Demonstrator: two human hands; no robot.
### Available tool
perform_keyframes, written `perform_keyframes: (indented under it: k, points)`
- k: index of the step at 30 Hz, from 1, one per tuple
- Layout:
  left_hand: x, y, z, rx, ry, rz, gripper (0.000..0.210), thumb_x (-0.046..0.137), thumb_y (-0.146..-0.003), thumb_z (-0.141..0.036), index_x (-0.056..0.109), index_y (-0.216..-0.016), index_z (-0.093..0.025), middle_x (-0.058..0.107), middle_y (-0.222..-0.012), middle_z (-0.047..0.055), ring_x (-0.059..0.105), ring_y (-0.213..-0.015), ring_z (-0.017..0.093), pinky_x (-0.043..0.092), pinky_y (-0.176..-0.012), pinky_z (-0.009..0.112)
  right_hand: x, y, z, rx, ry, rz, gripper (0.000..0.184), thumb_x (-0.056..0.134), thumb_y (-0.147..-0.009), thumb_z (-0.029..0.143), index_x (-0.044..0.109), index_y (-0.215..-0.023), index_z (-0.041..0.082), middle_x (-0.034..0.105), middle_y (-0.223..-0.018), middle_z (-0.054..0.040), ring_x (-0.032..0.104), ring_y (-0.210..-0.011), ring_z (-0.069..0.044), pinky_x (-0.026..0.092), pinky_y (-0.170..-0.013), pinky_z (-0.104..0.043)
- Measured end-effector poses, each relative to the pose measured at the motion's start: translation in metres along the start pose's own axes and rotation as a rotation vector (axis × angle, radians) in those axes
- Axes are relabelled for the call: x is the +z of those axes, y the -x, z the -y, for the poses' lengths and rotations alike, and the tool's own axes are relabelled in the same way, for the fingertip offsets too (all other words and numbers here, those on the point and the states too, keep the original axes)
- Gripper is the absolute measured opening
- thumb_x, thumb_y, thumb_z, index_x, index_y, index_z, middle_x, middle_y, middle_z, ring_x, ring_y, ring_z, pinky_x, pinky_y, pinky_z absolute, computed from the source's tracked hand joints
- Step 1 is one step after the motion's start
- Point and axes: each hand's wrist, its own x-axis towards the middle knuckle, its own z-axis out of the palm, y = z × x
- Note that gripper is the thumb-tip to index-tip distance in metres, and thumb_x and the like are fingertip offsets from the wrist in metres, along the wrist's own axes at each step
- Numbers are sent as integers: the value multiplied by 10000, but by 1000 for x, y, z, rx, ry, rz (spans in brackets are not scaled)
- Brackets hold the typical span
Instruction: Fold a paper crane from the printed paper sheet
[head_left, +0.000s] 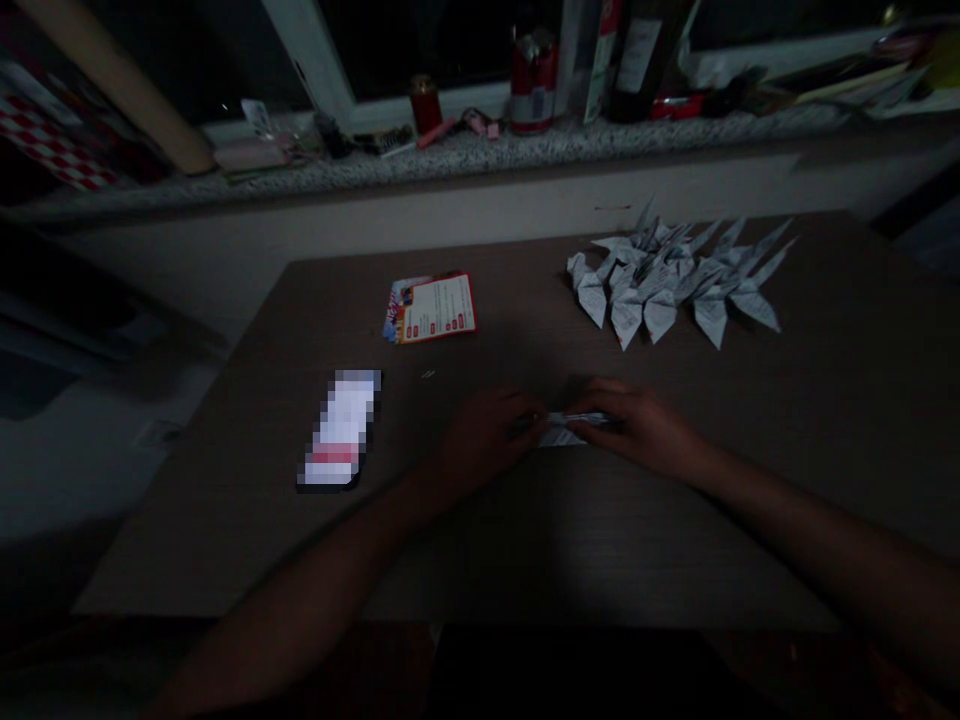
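Note:
Between my hands, low over the table, is a small folded piece of printed paper (pixel 562 436). My left hand (pixel 495 430) has its fingers closed on the paper's left end. My right hand (pixel 637 425) pinches the right end, with thumb below and fingers above. Much of the paper is hidden under the fingers. Behind my right hand stands a cluster of folded paper cranes (pixel 664 285), made of similar printed paper, with pointed wings and tails.
A lit phone (pixel 339 430), its screen blurred, lies left of my hands on the brown table (pixel 247 400). Printed cards (pixel 435 307) lie farther back. Along the granite windowsill (pixel 420 165) stand a red can (pixel 534 85), a dark bottle (pixel 636 65) and other small items.

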Motion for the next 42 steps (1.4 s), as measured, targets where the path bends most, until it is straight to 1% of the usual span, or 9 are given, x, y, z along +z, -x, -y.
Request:
perform_keyframes:
  k: [3,8,10,14,18,21,29,34,42]
  points:
    - [0,0,1,-17,40,18,140,608,-1016,-317,699,-1051,-217,712,-1038,26,669,-975,189,496,-866,317,-1,-1,1,48,-47,-15,113,666,-969,304,728,-1020,225,737,-998,-69,708,-945,-225,551,-826,-362]
    - [-7,1,2,-107,133,-9,121,634,-986,-309,703,-1034,-222,729,-1034,17,675,-945,186,510,-857,314,-5,-2,-2,253,-182,-47,172,727,-903,384,740,-975,229,768,-939,-40,724,-850,-220,564,-756,-347]
    - [-8,2,0,-124,137,-10,114,651,-962,-297,701,-1029,-220,734,-1029,17,678,-937,190,514,-850,315,-5,-2,-2,297,-238,-50,189,732,-887,403,744,-949,224,774,-915,-37,726,-831,-220,566,-739,-342]
    - [-8,1,-4,-124,98,10,153,677,-924,-288,701,-1061,-226,739,-1048,13,681,-943,195,514,-837,315,0,-2,0,300,-266,-50,182,727,-874,398,751,-924,225,775,-883,-33,722,-814,-219,565,-728,-340]
    - [-7,-2,-6,-86,98,47,206,651,-972,-380,717,-1101,-234,741,-1092,18,684,-998,201,507,-875,323,2,-2,2,278,-257,-55,187,723,-874,402,746,-919,222,765,-871,-35,710,-798,-214,560,-730,-343]
    - [-7,-3,-8,-99,144,59,175,642,-985,-367,724,-1061,-232,750,-1061,8,692,-972,190,506,-862,313,3,-2,3,282,-277,-65,178,730,-872,395,742,-922,225,757,-877,-31,702,-801,-209,553,-725,-339]
    - [-8,-3,-14,-156,186,-6,144,652,-958,-337,735,-1012,-233,758,-1021,12,697,-933,194,532,-861,321,2,-5,1,339,-303,-70,226,774,-824,439,760,-867,217,709,-822,-20,672,-755,-192,517,-659,-308]
    - [-7,-4,-17,-134,179,-26,105,666,-940,-290,724,-993,-221,746,-1006,13,687,-929,188,519,-858,308,4,-5,3,353,-318,-88,194,798,-811,411,768,-840,222,711,-824,-17,663,-748,-188,509,-657,-307]
    - [-6,-4,-21,-104,140,-35,72,701,-885,-200,693,-957,-197,712,-953,2,657,-867,171,486,-794,287,8,-4,6,311,-293,-105,161,779,-841,381,778,-834,220,701,-808,-19,659,-734,-178,503,-647,-292]
